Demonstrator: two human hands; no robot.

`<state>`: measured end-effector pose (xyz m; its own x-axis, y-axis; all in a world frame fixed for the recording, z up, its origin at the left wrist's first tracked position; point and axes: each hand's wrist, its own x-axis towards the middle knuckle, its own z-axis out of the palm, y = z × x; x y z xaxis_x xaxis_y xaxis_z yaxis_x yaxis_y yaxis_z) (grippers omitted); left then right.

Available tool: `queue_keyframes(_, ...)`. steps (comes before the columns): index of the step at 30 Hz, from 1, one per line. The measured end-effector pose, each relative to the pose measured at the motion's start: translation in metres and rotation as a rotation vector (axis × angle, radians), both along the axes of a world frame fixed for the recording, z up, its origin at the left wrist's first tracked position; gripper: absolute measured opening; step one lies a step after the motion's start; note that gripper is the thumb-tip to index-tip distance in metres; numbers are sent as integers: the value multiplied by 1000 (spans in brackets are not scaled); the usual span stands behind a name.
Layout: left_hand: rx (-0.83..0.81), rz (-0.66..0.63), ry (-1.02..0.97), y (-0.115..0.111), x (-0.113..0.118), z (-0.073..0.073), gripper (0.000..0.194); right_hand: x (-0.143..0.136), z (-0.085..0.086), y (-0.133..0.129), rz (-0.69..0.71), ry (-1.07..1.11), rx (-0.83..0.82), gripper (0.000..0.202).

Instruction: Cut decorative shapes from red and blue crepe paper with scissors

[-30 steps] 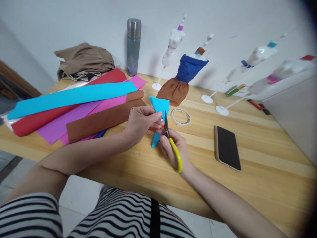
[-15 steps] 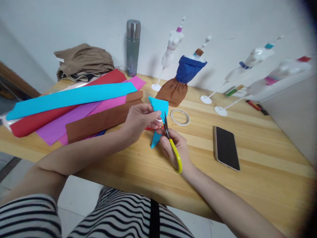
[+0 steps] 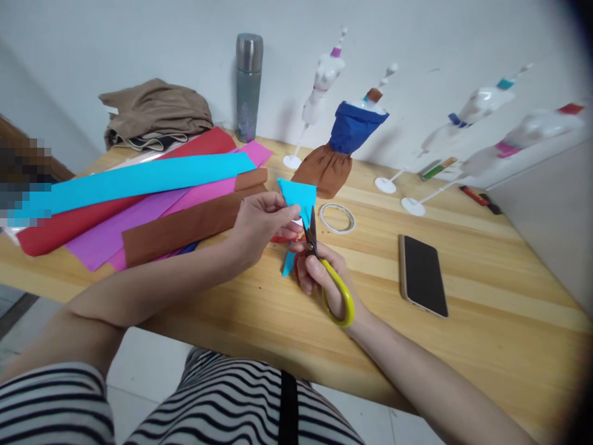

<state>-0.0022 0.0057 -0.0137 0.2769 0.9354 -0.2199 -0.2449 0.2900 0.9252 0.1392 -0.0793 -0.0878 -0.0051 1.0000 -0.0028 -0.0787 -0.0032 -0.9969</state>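
Between its thumb and fingers my left hand [image 3: 264, 225] pinches a small blue crepe paper piece [image 3: 300, 196]. My right hand [image 3: 331, 269] is closed round yellow-handled scissors [image 3: 341, 300]. Their dark blades stand parted at the lower edge of the blue piece. A second blue scrap [image 3: 288, 262] shows beneath, beside my right fingers; whether it is joined to the upper piece cannot be seen. Something red [image 3: 283, 238] lies just below my left fingertips, mostly hidden. Behind the blue piece stands a small dress form [image 3: 354, 133] wearing a blue top and a brown gathered skirt.
Crepe paper rolls and sheets [image 3: 185, 179] spread over the left side, near folded brown cloth [image 3: 157, 111] and a flask [image 3: 249, 93]. A tape roll [image 3: 337, 219] and a phone [image 3: 424, 275] lie to the right. More white dress forms [image 3: 486, 108] lean along the wall.
The scissor blades have opened wider, and the yellow handle has swung slightly right with my right hand. My left hand keeps the blue paper in nearly the same place.
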Motion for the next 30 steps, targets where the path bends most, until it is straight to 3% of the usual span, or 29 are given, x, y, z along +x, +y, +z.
queue_keyframes(6,30,-15,8,1,-1,-5,28,0,2,-1,-12,15,14,61)
queue_keyframes(14,23,-4,30,0,-2,-1,28,-1,5,-1,-36,10,-48,65)
queue_keyframes(30,54,-42,1,2,-4,-6,23,3,2,-2,-42,-123,-1,63)
